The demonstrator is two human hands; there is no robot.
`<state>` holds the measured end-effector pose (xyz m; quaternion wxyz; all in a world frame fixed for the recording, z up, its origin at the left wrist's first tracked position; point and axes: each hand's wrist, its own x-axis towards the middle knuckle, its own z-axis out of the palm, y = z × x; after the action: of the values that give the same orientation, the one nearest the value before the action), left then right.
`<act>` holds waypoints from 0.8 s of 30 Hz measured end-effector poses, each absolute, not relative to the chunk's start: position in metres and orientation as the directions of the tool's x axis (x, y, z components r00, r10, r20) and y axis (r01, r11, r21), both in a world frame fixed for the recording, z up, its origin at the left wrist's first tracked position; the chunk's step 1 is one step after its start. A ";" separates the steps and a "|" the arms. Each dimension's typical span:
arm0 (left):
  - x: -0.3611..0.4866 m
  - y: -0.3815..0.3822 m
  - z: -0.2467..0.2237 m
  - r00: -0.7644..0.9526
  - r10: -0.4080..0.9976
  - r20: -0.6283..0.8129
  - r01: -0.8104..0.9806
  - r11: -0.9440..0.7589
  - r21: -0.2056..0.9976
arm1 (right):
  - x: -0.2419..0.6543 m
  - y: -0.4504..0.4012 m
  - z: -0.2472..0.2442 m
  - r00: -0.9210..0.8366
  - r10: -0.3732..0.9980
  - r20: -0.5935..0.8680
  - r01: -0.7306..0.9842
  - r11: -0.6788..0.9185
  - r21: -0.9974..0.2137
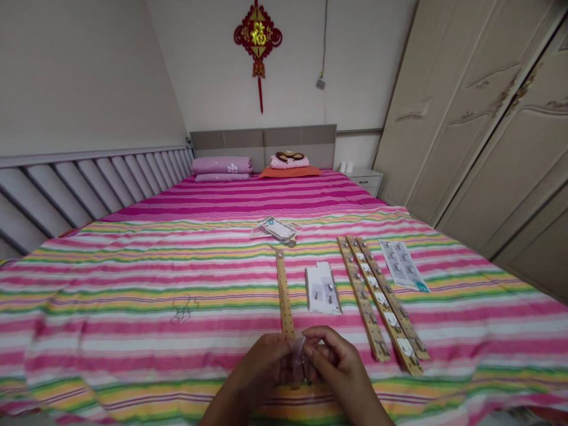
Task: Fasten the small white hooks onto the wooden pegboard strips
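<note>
Packet (pixel 298 358) between hands (pixel 266 361) (pixel 339 360), strip (pixel 284 293) beyond, lengthwise toward headboard (pixel 239 140).

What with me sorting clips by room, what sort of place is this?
A bedroom, most likely in someone's home: a wide bed fills much of the view, a headboard stands at its far end, and a tall wardrobe is on the picture's right.
</note>
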<state>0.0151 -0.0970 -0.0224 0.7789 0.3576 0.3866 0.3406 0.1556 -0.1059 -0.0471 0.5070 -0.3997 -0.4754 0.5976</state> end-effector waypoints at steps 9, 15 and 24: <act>0.016 -0.093 -0.032 0.478 0.800 -0.362 -0.303 0.537 0.788 | 0.162 -0.096 -0.046 -0.248 0.968 -0.035 -0.242 -0.097 -0.965; 0.014 -0.086 -0.044 0.377 0.853 -0.361 -0.300 0.481 0.824 | 0.163 -0.092 -0.054 -0.175 0.984 0.017 -0.152 -0.010 -0.988; 0.012 -0.055 -0.045 0.235 0.883 -0.406 -0.370 0.467 0.803 | 0.165 -0.080 -0.039 -0.131 0.810 0.572 0.289 0.583 -0.759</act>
<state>0.0118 -0.0547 -0.0450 0.7311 0.2877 0.4460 0.4286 0.1647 -0.0800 -0.0386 0.5342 -0.3862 -0.7114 0.2436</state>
